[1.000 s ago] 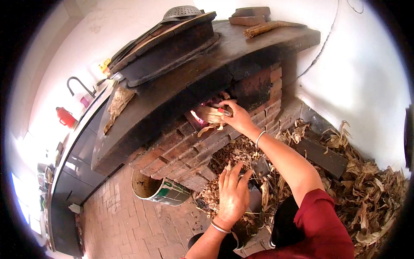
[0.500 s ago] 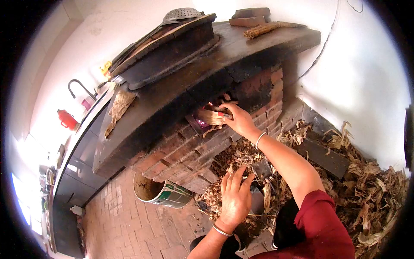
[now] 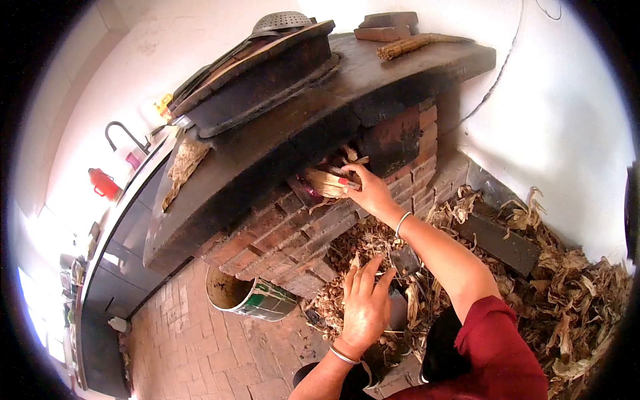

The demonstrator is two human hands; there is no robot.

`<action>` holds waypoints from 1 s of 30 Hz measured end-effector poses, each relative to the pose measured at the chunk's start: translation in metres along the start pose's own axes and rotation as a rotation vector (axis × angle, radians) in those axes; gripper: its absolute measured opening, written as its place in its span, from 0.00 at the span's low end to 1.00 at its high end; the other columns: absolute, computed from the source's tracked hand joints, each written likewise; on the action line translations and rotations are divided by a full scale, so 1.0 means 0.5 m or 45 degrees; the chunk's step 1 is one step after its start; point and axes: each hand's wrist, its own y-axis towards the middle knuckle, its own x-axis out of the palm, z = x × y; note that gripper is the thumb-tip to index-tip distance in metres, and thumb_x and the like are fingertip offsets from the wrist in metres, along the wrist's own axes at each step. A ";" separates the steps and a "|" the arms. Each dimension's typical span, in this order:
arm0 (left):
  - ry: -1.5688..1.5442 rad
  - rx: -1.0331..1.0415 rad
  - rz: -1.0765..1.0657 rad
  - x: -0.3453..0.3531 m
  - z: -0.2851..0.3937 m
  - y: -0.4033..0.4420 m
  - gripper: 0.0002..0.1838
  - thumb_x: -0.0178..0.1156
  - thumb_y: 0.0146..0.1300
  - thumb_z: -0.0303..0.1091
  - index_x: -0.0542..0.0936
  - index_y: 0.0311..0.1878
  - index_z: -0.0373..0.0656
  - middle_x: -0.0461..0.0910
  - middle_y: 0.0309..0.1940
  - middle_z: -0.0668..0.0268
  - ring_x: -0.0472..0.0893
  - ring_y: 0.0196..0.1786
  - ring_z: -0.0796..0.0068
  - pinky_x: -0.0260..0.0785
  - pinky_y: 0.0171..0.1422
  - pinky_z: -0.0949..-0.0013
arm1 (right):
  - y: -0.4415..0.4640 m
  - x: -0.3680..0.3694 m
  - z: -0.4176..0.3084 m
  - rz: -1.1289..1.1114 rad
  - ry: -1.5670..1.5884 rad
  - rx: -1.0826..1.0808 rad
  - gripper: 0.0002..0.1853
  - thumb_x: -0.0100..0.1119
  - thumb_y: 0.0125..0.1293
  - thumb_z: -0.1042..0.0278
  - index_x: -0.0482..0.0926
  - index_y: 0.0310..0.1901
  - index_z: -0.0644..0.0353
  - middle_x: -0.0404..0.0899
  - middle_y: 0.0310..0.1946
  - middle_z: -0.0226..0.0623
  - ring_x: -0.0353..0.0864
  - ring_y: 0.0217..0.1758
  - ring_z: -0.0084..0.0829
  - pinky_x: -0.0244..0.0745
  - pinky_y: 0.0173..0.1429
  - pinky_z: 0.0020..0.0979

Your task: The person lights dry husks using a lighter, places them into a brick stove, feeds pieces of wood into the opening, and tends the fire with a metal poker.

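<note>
My right hand (image 3: 371, 193) is at the mouth of a brick stove (image 3: 267, 233), pinching what looks like a small lighter (image 3: 345, 182) with a red end. The lighter is against a bunch of dry corn husks (image 3: 325, 181) that sticks out of the fire opening. A faint purple-pink glow (image 3: 311, 191) shows beside the husks, inside the opening. Lower down, my left hand (image 3: 365, 303) hovers with its fingers apart, above dry scraps on the floor. Something small and pale shows near its fingers, too small to name.
A large lidded pot (image 3: 260, 87) is set in the dark stove top, with a metal strainer (image 3: 283, 21) on its lid. A straw bundle (image 3: 420, 45) and bricks (image 3: 383, 32) lie behind. Loose husks (image 3: 567, 300) heap at right; a bucket (image 3: 257, 298) stands below the stove.
My right hand has drawn slightly back and down at the opening, still holding the lighter by the husks. The glow looks dimmer. My left hand has barely moved.
</note>
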 end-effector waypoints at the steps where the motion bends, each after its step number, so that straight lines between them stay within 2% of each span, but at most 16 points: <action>1: 0.003 0.003 -0.004 0.000 0.000 0.000 0.19 0.54 0.54 0.22 0.75 0.52 0.41 0.67 0.58 0.52 0.68 0.61 0.53 0.55 0.67 0.48 | -0.001 -0.002 -0.004 0.000 -0.001 -0.002 0.24 0.62 0.58 0.63 0.68 0.56 0.48 0.76 0.51 0.45 0.78 0.51 0.45 0.73 0.52 0.40; 4: 0.000 0.007 0.004 -0.002 0.001 0.001 0.20 0.54 0.54 0.22 0.75 0.52 0.41 0.67 0.58 0.52 0.68 0.61 0.53 0.56 0.67 0.47 | -0.010 -0.002 -0.009 -0.029 0.049 0.052 0.24 0.62 0.57 0.62 0.68 0.56 0.49 0.76 0.51 0.45 0.77 0.52 0.46 0.73 0.53 0.40; 6: 0.001 0.008 0.003 -0.001 0.000 0.001 0.20 0.54 0.54 0.22 0.75 0.52 0.41 0.67 0.58 0.52 0.68 0.61 0.53 0.56 0.67 0.47 | -0.014 0.003 -0.007 0.050 0.092 0.019 0.24 0.63 0.57 0.61 0.68 0.55 0.49 0.79 0.44 0.45 0.80 0.45 0.44 0.74 0.47 0.39; 7: 0.001 0.010 0.001 -0.001 -0.001 0.001 0.20 0.54 0.53 0.21 0.75 0.52 0.41 0.67 0.58 0.52 0.68 0.61 0.53 0.56 0.66 0.47 | -0.013 -0.003 -0.014 0.051 0.092 0.017 0.24 0.63 0.57 0.61 0.68 0.55 0.49 0.79 0.44 0.45 0.80 0.45 0.44 0.74 0.47 0.39; 9: 0.006 0.015 0.014 0.002 -0.003 0.000 0.20 0.54 0.53 0.21 0.75 0.52 0.41 0.67 0.58 0.52 0.68 0.61 0.53 0.57 0.66 0.47 | -0.013 -0.015 -0.027 -0.133 0.133 0.300 0.24 0.63 0.58 0.61 0.68 0.55 0.50 0.80 0.36 0.43 0.81 0.36 0.39 0.74 0.41 0.36; 10: 0.010 0.019 0.024 0.003 -0.003 -0.001 0.19 0.54 0.53 0.21 0.75 0.51 0.41 0.67 0.58 0.52 0.68 0.61 0.53 0.57 0.66 0.47 | -0.012 -0.008 -0.018 -0.134 0.133 0.299 0.24 0.63 0.58 0.61 0.68 0.55 0.50 0.80 0.36 0.43 0.81 0.36 0.39 0.74 0.41 0.36; 12: 0.009 0.011 0.014 -0.001 -0.001 0.000 0.20 0.54 0.53 0.21 0.75 0.51 0.41 0.67 0.58 0.52 0.68 0.61 0.53 0.56 0.66 0.47 | -0.010 0.012 0.010 0.049 0.236 0.136 0.23 0.64 0.58 0.62 0.69 0.54 0.51 0.79 0.31 0.42 0.78 0.30 0.35 0.72 0.36 0.34; 16: -0.002 0.012 0.001 -0.002 -0.001 -0.001 0.20 0.54 0.53 0.21 0.75 0.52 0.40 0.67 0.58 0.52 0.68 0.61 0.53 0.56 0.66 0.48 | -0.008 0.017 0.029 0.113 0.327 0.068 0.24 0.65 0.57 0.62 0.69 0.54 0.51 0.80 0.33 0.41 0.78 0.30 0.34 0.72 0.37 0.34; 18: 0.005 0.012 -0.006 0.000 -0.002 0.000 0.20 0.53 0.53 0.21 0.74 0.52 0.40 0.67 0.58 0.51 0.68 0.61 0.53 0.56 0.67 0.48 | -0.007 0.011 0.029 0.125 0.358 0.070 0.23 0.64 0.57 0.63 0.69 0.54 0.51 0.77 0.39 0.31 0.71 0.29 0.22 0.69 0.37 0.29; 19: 0.013 0.016 -0.014 0.001 -0.002 0.001 0.20 0.53 0.53 0.21 0.74 0.52 0.39 0.67 0.58 0.51 0.68 0.61 0.53 0.56 0.67 0.48 | -0.004 0.002 0.026 0.057 0.376 0.179 0.25 0.65 0.56 0.63 0.69 0.55 0.54 0.79 0.44 0.39 0.77 0.36 0.30 0.72 0.44 0.30; 23: -0.016 0.020 0.009 -0.001 -0.001 0.000 0.20 0.53 0.52 0.21 0.74 0.52 0.39 0.67 0.58 0.51 0.68 0.60 0.52 0.55 0.67 0.48 | 0.000 0.000 0.036 0.202 0.406 0.027 0.24 0.65 0.56 0.62 0.71 0.53 0.56 0.78 0.45 0.38 0.77 0.41 0.28 0.72 0.49 0.27; 27: -0.030 0.032 0.036 0.004 -0.003 0.001 0.21 0.53 0.52 0.20 0.74 0.52 0.39 0.67 0.57 0.51 0.69 0.60 0.53 0.54 0.68 0.49 | 0.004 -0.016 0.038 0.072 0.634 0.207 0.26 0.66 0.55 0.60 0.71 0.54 0.57 0.78 0.47 0.40 0.78 0.46 0.30 0.70 0.53 0.29; 30: -0.034 0.033 0.051 0.007 -0.004 0.001 0.21 0.53 0.51 0.20 0.74 0.52 0.40 0.67 0.57 0.52 0.69 0.59 0.53 0.54 0.68 0.49 | 0.016 -0.002 0.072 0.132 0.586 0.138 0.26 0.65 0.56 0.59 0.71 0.54 0.59 0.77 0.47 0.39 0.76 0.46 0.29 0.69 0.54 0.29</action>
